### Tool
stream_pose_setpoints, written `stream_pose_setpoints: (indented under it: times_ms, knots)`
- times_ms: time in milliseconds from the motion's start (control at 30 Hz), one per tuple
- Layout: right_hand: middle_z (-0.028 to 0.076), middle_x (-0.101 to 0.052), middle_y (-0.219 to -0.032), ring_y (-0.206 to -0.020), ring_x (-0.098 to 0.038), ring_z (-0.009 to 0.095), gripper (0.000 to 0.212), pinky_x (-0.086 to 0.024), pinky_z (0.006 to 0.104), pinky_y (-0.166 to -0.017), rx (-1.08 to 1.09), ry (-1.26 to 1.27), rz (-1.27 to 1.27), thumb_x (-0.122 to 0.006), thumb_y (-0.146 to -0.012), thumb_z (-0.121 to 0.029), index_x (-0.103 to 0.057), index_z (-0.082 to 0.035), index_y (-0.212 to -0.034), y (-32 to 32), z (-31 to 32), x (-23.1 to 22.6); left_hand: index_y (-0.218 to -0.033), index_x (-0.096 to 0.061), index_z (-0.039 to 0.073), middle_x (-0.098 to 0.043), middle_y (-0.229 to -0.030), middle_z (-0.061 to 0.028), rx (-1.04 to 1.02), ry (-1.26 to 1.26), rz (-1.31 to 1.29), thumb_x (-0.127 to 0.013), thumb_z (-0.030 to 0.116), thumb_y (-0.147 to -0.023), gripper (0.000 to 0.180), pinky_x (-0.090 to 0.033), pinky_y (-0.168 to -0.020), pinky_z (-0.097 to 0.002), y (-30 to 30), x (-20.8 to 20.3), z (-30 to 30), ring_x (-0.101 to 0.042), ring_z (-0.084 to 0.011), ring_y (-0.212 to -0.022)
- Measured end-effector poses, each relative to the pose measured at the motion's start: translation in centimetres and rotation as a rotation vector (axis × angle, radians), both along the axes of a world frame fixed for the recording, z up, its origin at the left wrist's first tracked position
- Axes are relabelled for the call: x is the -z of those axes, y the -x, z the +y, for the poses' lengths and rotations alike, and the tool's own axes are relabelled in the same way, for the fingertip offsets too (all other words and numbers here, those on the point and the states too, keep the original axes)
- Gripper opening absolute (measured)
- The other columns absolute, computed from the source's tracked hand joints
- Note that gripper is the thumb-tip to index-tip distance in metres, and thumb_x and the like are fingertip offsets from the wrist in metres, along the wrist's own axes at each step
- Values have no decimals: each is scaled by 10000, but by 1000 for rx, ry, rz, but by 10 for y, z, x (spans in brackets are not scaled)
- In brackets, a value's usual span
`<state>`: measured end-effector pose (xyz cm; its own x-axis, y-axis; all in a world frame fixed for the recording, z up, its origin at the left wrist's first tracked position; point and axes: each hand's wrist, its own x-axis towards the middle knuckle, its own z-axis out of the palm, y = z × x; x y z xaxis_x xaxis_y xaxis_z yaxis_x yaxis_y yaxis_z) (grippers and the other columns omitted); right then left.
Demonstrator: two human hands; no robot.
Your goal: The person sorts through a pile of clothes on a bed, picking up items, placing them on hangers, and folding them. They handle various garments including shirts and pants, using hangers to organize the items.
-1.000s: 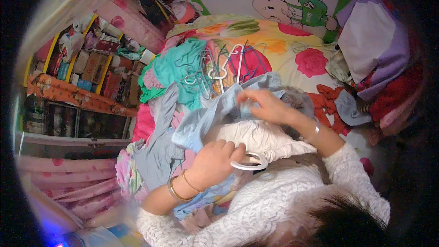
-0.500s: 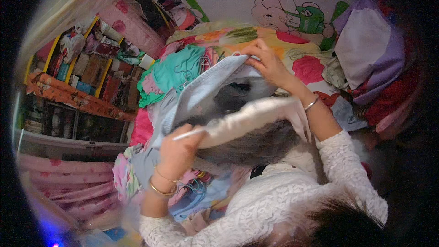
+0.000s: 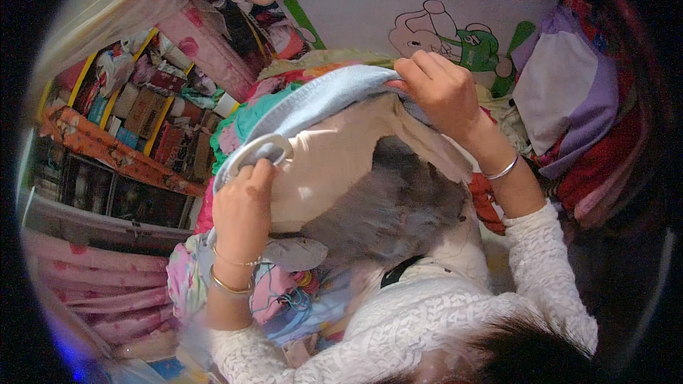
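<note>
A light blue garment (image 3: 327, 97) is stretched between my hands, its pale cream inner side (image 3: 331, 160) facing me. Dark grey fuzzy cloth (image 3: 388, 210) hangs below, over my lap. My right hand (image 3: 442, 96), bracelet at the wrist, is closed on the upper right end of the blue edge. At the left end, my left hand (image 3: 243, 199) pinches a white plastic loop (image 3: 287, 148) lying against the garment; whether its fingers also grip the cloth cannot be told. Green cloth (image 3: 274, 103) lies beyond the garment's left part.
Left of me stand shelves (image 3: 146, 99) with boxes and bundles, above pink dotted fabric (image 3: 99, 277). Purple-and-white cloth (image 3: 576, 85) is heaped at the right. A white board (image 3: 356, 0) with a cartoon animal stands at the back. Pink pieces and thin cords (image 3: 274, 291) lie beside my left forearm.
The garment has turned, so its cream inside now shows broadly. My left hand has moved up and left, the white loop now seen face-on; my right hand has shifted slightly right.
</note>
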<state>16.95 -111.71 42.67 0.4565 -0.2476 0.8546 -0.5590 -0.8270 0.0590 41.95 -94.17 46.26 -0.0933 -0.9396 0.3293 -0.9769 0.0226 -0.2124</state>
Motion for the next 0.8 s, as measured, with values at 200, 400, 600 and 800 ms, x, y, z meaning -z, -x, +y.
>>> stream_pose_setpoints:
  times_ms: [200, 400, 600, 800]
  knots:
    - [142, -544, -664, -630, -587, 284, 217, -452, 390, -519, -399, -574, 4, -627, -823, -203, -497, -29, -827, -18, 89, 11, -793, -514, 79, -558, -661, -102, -149, 282, -104, -541, 253, -881, 197, -450, -495, -369, -5, -2, -18, -584, -276, -572]
    - [110, -642, -879, -812, -633, 270, 384, -511, 354, -740, -236, -151, -113, -628, -813, -200, -518, -61, -1154, 22, 51, -34, -835, -584, 67, -595, -695, -121, 103, 470, 41, -638, 163, -825, 111, -445, -508, -371, 9, -5, -20, -586, -287, -587]
    - [79, -617, -824, -749, -607, 243, 334, -486, 340, -631, -184, -94, 64, -699, -675, -151, -586, -87, -983, 12, 32, -51, -945, -619, 55, -617, -914, -115, 312, 578, 26, -685, 143, -769, 208, -478, -710, -365, 37, -18, -43, -592, -282, -813]
    - [74, -629, -804, -699, -608, 232, 401, -482, 323, -577, -84, -90, -301, -654, -720, -70, -614, -144, -1112, 39, 39, -47, -1238, -445, 61, -508, -1113, -148, -26, 933, 119, -673, 72, -711, 574, -371, -894, -405, 54, -13, -59, -479, -326, -1023]
